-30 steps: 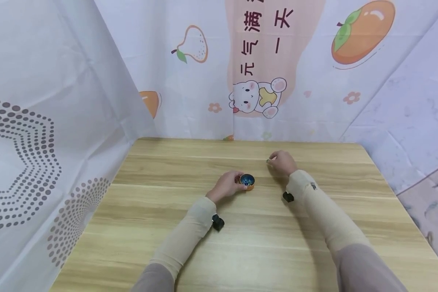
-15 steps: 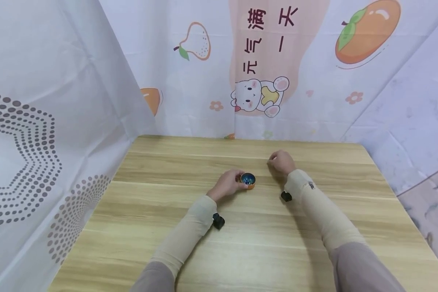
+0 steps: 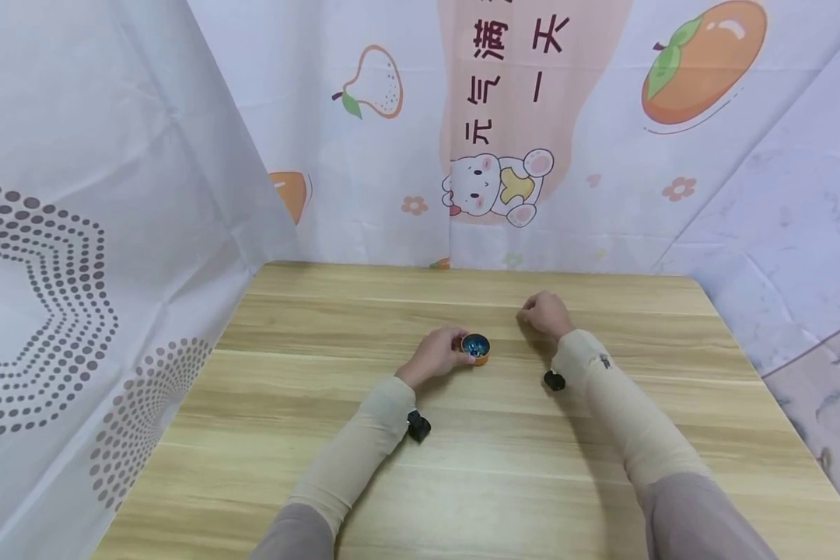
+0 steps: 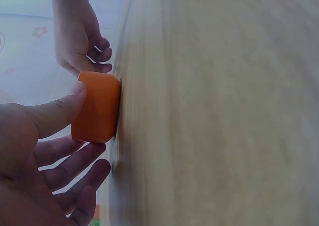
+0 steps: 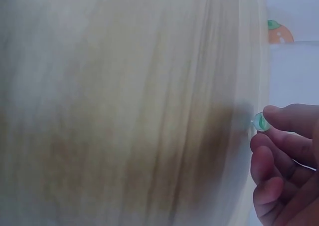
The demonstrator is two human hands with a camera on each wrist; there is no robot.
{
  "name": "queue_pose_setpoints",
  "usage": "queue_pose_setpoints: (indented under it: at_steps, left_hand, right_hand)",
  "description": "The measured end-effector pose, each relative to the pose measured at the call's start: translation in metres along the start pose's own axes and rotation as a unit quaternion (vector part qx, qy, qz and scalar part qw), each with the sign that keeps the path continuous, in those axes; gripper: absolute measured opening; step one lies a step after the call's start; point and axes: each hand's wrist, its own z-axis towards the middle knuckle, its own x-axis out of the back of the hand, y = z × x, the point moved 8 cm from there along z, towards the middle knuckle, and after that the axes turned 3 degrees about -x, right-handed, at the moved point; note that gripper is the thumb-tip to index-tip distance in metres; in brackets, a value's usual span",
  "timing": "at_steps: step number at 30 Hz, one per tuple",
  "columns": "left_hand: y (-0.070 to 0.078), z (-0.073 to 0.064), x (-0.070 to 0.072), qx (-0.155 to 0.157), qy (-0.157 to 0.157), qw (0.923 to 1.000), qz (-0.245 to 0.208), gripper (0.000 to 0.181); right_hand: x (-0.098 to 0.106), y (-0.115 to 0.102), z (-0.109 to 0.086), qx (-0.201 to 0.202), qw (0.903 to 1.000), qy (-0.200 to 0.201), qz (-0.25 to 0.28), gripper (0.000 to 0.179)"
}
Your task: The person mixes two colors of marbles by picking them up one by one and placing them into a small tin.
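A small round orange cup [image 3: 481, 360] with a dark blue inside stands on the wooden table, a few shiny bits in it too small to make out. Thumb and fingers of my left hand [image 3: 434, 355] grip its side; the left wrist view shows the cup's smooth orange wall [image 4: 99, 109]. To the right and farther back, my right hand [image 3: 547, 314] is low over the table. In the right wrist view, its thumb and index finger pinch a clear marble [image 5: 261, 122] with a green swirl, close to or touching the tabletop; the other fingers are curled beneath. Fingers hide the marble in the head view.
The wood-grain table [image 3: 504, 467] reaches back to a printed white curtain [image 3: 364, 210]. Another patterned curtain [image 3: 133, 233] hangs along the left side. Small black devices are strapped at both wrists.
Against half a second ago, my right hand has shifted very slightly right and nearer. The green at its fingertips, visible one second ago, is now hidden. My left hand keeps hold of the cup.
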Motion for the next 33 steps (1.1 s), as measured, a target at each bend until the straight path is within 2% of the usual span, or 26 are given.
queue_pose_setpoints:
  at_steps: [13,28,33]
  left_hand:
    - [-0.001,-0.002,-0.001,0.004,0.006,0.9999,-0.015,0.047]
    - [-0.001,-0.001,-0.001,0.002,0.003,0.9999,-0.013,0.048]
    - [-0.001,0.001,-0.001,0.004,0.0,0.9999,-0.01,0.048]
  right_hand:
    - [-0.005,-0.012,-0.011,0.019,0.999,0.007,0.04,0.021]
    - [-0.011,-0.035,-0.032,0.081,0.9948,0.02,0.058,0.021]
    - [-0.012,-0.045,-0.035,0.094,0.9933,0.012,0.066,0.02]
